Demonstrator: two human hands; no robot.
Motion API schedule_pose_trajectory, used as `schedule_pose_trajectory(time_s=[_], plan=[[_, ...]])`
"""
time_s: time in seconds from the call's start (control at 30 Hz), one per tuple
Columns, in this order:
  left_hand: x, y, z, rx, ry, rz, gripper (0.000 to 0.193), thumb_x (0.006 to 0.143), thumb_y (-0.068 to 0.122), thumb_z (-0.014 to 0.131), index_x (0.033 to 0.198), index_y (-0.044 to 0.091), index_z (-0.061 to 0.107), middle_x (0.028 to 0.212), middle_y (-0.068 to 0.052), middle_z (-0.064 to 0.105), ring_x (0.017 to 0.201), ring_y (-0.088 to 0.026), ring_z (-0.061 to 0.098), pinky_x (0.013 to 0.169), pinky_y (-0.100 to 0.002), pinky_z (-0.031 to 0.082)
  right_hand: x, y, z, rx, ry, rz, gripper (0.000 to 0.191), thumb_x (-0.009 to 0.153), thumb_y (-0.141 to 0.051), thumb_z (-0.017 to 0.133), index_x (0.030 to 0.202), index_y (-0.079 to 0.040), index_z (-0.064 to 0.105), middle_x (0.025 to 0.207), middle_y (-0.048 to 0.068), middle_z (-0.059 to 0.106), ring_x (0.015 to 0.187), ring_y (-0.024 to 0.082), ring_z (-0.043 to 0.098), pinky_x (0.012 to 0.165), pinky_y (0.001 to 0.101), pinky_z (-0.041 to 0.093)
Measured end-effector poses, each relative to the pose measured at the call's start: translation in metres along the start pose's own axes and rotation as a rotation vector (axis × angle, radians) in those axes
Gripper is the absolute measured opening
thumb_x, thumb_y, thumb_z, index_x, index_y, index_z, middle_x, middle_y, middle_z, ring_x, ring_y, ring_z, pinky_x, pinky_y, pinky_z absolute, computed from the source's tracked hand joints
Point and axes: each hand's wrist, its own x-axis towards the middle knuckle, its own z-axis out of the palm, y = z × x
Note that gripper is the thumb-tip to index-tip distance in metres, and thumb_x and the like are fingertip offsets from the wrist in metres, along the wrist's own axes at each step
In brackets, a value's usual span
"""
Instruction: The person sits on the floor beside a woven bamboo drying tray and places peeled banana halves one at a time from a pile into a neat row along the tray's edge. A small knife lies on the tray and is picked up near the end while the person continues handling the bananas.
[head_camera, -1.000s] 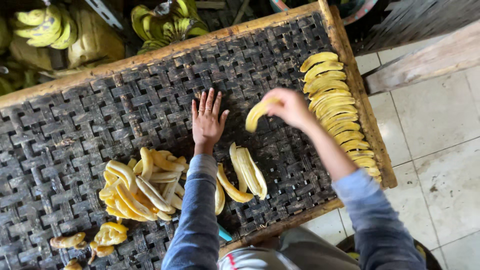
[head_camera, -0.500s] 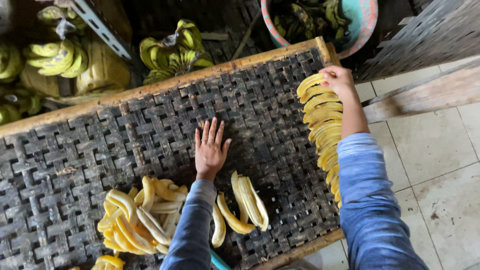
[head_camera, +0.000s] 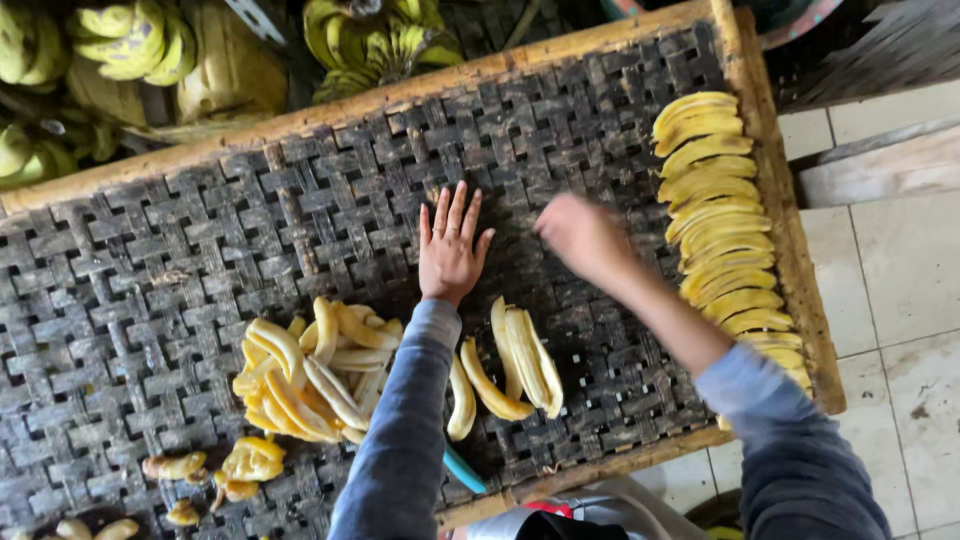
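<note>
The left hand (head_camera: 452, 252) lay flat on the woven tray (head_camera: 200, 260), palm down, fingers spread and holding nothing. The right hand (head_camera: 580, 238) hovered just to the right of it, above the weave, blurred by motion; it looked loosely curled and no slice showed in it, though the blur left it uncertain whether the fingers were closed or parted. The two hands were near each other but not touching.

Taking the left hand as the landmark: just below its wrist, on either side of the grey-blue sleeve (head_camera: 400, 440), lay a few long peeled banana slices (head_camera: 520, 360), some overlapping. Lower left of the hand sat a loose heap of more slices (head_camera: 300, 375), piled across one another. Further down and left of that heap were small darker yellow scraps (head_camera: 250, 460) on the weave. A bit of turquoise handle (head_camera: 462, 468) showed under the sleeve, near the tray's near edge.

Well to the right of the left hand, past the right hand, a neat overlapping row of banana slices (head_camera: 715, 215) ran along the tray's right side, just inside the wooden frame (head_camera: 790, 230). Above the hand, beyond the tray's far rim, bunches of green-yellow bananas (head_camera: 370, 45) rested. To the far right, off the tray, was a pale tiled floor (head_camera: 900, 300).
</note>
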Motion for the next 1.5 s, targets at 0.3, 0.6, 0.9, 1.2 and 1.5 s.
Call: schedule_pose_trajectory(time_s=[0.3,0.6,0.9,1.2,1.5], plan=[[-0.006,-0.005,0.002,0.057,-0.042,-0.015,0.061,0.108,0.048,0.045,0.161,0.02,0.036,0.17,-0.004,0.025,0.157,-0.028,0.024,0.127,-0.055,0.016,-0.102,-0.098,0.115,-0.049,-0.359,-0.165,0.058,0.086,-0.031,0.081,0.124,0.003,0.054,0.113,0.022,0.066,0.102,0.038,0.064,0.089,0.0475,0.055],[-0.005,-0.007,-0.003,0.036,-0.014,0.0,0.061,0.108,0.048,0.045,0.161,0.019,0.036,0.17,-0.005,0.026,0.156,-0.029,0.024,0.127,-0.056,0.017,-0.141,-0.122,0.147,-0.17,-0.391,0.086,0.083,0.085,-0.009,0.069,0.156,-0.006,0.028,0.103,0.025,0.065,0.095,0.042,0.066,0.078,0.0483,0.057],[-0.006,-0.013,-0.002,0.031,-0.006,0.003,0.061,0.108,0.048,0.045,0.161,0.019,0.037,0.17,-0.005,0.026,0.156,-0.029,0.025,0.127,-0.056,0.018,-0.113,-0.088,0.133,0.332,-0.645,0.314,0.078,0.085,-0.014,0.07,0.151,-0.008,0.029,0.096,0.015,0.065,0.08,0.028,0.067,0.068,0.0383,0.054],[-0.006,-0.016,0.002,0.026,-0.007,0.003,0.062,0.108,0.049,0.046,0.161,0.019,0.036,0.169,-0.004,0.026,0.156,-0.028,0.025,0.126,-0.056,0.017,-0.078,-0.057,0.085,0.66,-0.357,0.691,0.038,0.095,-0.029,0.072,0.109,0.002,0.056,0.083,0.003,0.061,0.066,0.012,0.06,0.054,0.0224,0.053],[-0.001,-0.011,-0.002,0.029,0.01,0.006,0.062,0.106,0.046,0.048,0.16,0.018,0.038,0.169,-0.006,0.028,0.155,-0.03,0.027,0.126,-0.056,0.017,0.008,0.071,-0.117,0.189,-0.009,0.5,0.032,0.105,-0.011,0.032,0.132,-0.007,0.048,0.116,0.004,0.064,0.096,0.016,0.069,0.078,0.0362,0.059]])
